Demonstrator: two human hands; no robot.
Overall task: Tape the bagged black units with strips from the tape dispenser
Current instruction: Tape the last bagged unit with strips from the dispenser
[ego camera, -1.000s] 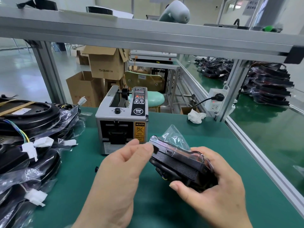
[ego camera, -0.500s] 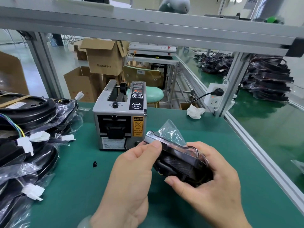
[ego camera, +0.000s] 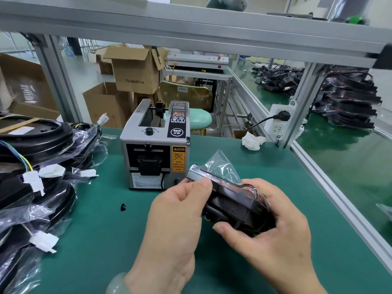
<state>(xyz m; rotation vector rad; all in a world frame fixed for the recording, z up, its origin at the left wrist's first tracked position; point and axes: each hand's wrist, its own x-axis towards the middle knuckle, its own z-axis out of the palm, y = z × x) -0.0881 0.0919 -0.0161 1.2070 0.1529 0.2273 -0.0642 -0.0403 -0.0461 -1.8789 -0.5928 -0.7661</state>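
- Plainly, the right hand [ego camera: 273, 236] wraps its fingers round the unit [ego camera: 231, 204], holding it above the table [ego camera: 95, 240] just in front of the dispenser [ego camera: 154, 145], likely to keep strips within reach.
- Left hand [ego camera: 176, 211] pinches the unit's left end, seemingly flattening the bag [ego camera: 222, 164] there.
- Bag holds one black unit; its spare flap sticks up.
- Pile [ego camera: 42, 145] at left: more bagged black parts with wires.

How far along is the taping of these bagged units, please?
Done: nothing shows as finished; whether the bagged pile on the left is taped cannot be told. In hand: the left hand pinches and the right hand grips one bagged black unit before the tape dispenser. Left: taping it; no strip is plainly visible.
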